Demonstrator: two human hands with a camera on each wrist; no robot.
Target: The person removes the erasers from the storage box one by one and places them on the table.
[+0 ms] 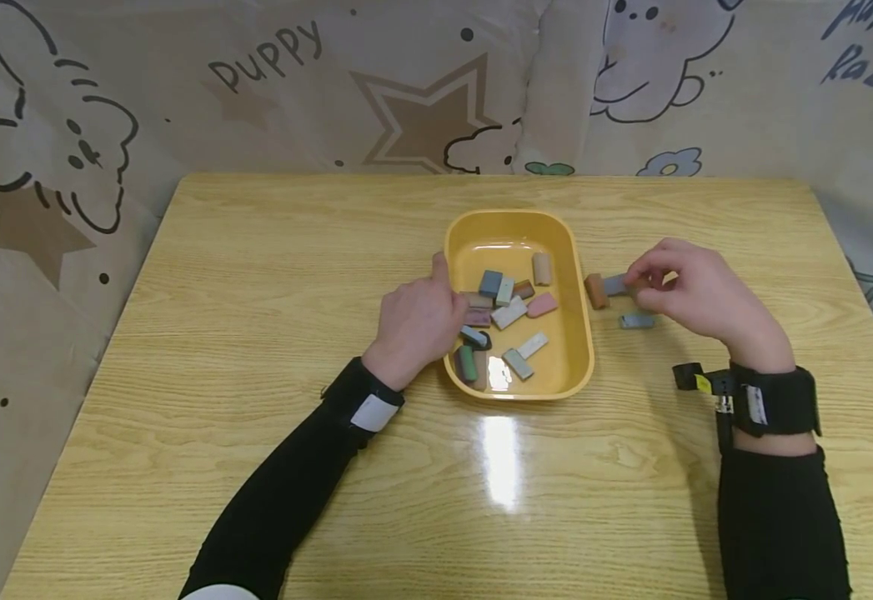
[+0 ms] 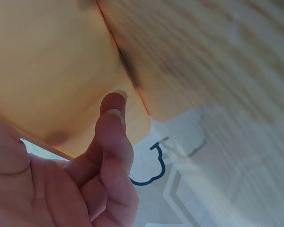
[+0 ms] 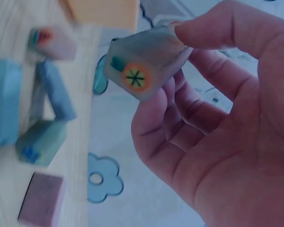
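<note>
A yellow plastic tray point(image 1: 584, 333) stands on the table, holding several small coloured blocks point(image 1: 509, 313). At its left rim my left hand point(image 1: 417, 321) grips the wall; in the left wrist view, curled fingers point(image 2: 114, 137) lie along the tray's outer side point(image 2: 47, 61). To the right of the tray is my right hand point(image 1: 706, 292). Its thumb and fingers pinch a greyish block point(image 3: 146, 59) with an orange flower pattern on the end, clear in the right wrist view. Near those fingers lie a brown block point(image 1: 596, 291) and a light blue block point(image 1: 636, 322).
The wood-grain table point(image 1: 271, 250) reaches back to a patterned cloth point(image 1: 278, 108) with cartoon drawings. In the right wrist view, a teal block point(image 3: 6, 101), a green block point(image 3: 41, 143) and a mauve block point(image 3: 42, 199) stand on the table beside the right hand.
</note>
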